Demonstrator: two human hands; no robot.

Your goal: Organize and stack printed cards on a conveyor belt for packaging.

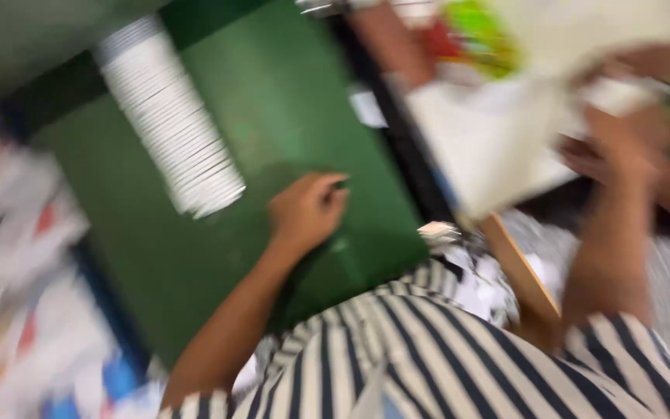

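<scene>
The view is heavily blurred by motion. My left hand (308,209) rests on a green table top (288,93) with its fingers curled in, and nothing shows inside it. My right hand (622,143) is raised at the right, its fingers against the edge of a stack of white sheets (490,140) that it grips and holds tilted above the table's edge. A long stack of white paper cups (168,116) lies on its side on the green top, to the left of and beyond my left hand.
Heaps of white and coloured paper scraps (17,256) lie along the left. A wooden strut (521,271) slants down below the sheets. Bright red and green printed material (478,35) sits at the top right. My striped shirt (428,357) fills the bottom.
</scene>
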